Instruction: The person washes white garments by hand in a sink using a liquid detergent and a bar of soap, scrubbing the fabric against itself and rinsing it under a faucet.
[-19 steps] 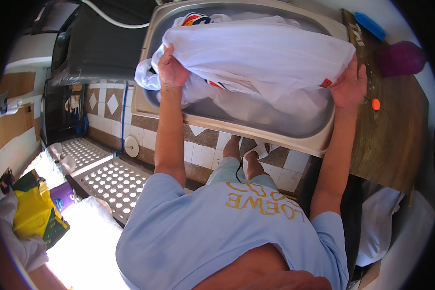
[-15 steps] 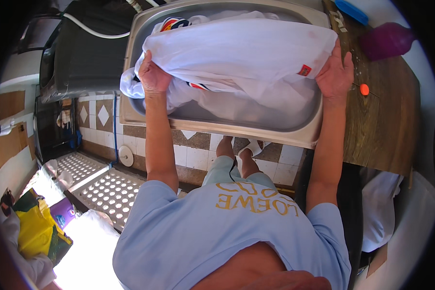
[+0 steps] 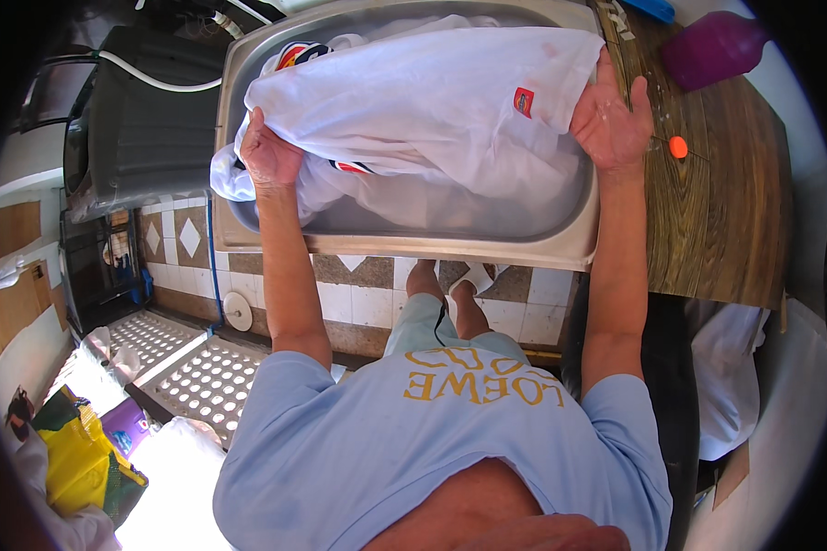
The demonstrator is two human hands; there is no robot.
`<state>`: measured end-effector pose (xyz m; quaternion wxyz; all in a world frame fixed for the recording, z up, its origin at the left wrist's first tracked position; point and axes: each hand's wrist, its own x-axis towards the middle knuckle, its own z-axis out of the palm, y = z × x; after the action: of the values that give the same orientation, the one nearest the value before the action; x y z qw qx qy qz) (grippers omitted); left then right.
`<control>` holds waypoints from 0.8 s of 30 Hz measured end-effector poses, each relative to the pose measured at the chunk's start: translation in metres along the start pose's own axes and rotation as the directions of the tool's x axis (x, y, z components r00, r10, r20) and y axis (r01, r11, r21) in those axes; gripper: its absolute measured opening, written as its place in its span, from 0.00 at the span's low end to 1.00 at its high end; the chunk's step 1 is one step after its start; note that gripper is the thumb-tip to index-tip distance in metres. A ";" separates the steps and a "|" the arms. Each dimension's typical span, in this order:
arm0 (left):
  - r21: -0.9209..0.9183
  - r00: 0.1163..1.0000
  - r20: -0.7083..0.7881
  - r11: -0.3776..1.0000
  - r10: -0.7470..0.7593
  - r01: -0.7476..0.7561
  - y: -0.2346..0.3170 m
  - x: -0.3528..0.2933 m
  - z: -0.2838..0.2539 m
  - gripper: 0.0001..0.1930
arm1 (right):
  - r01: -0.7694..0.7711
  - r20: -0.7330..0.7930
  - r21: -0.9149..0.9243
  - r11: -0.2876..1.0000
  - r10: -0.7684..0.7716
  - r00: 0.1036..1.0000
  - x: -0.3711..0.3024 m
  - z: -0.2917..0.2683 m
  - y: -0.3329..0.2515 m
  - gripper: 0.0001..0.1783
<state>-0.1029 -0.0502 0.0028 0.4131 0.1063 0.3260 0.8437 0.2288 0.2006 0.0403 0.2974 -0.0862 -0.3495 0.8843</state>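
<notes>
A white wet garment (image 3: 413, 92) with a small red label (image 3: 523, 102) is stretched across a metal basin (image 3: 450, 246). Its left part is gathered in the fingers of my left hand (image 3: 272, 154), which is closed on the cloth. At the right end, my right hand (image 3: 613, 124) lies palm up against the hem, thumb spread away and fingers stretched out. Those fingertips are partly hidden by the cloth. Below the raised part, more white fabric (image 3: 432, 197) lies in cloudy water, and striped trim (image 3: 301, 55) shows near the far left.
A wooden board (image 3: 717, 211) at the right carries a purple bottle (image 3: 715, 50), an orange cap (image 3: 678, 147) and a blue object (image 3: 651, 8). Left of the basin stands a dark grey appliance (image 3: 156, 119) with a white hose (image 3: 156, 81). A yellow bag (image 3: 73, 459) lies lower left.
The view has shifted, so basin and hands sit slightly further left and higher. The red label has moved up and left relative to my right hand, turning more toward view.
</notes>
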 end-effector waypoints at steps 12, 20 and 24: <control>-0.010 0.997 0.080 1.000 -0.009 0.009 0.001 -0.003 0.007 0.24 | 0.015 -0.205 -0.117 0.993 -0.039 0.978 0.001 -0.007 0.001 0.50; -0.050 0.995 0.103 0.999 -0.011 0.016 0.002 -0.005 0.008 0.24 | 0.045 -0.242 -0.090 0.995 -0.065 0.968 0.000 -0.004 0.000 0.53; -0.033 0.993 0.121 0.999 -0.017 0.021 0.004 -0.005 0.007 0.24 | 0.070 -0.203 -0.071 0.995 -0.083 0.976 0.000 -0.005 -0.001 0.56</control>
<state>-0.0985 -0.0524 0.0111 0.4417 0.1469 0.2871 0.8372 0.2308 0.2044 0.0371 0.3629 -0.1732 -0.3479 0.8469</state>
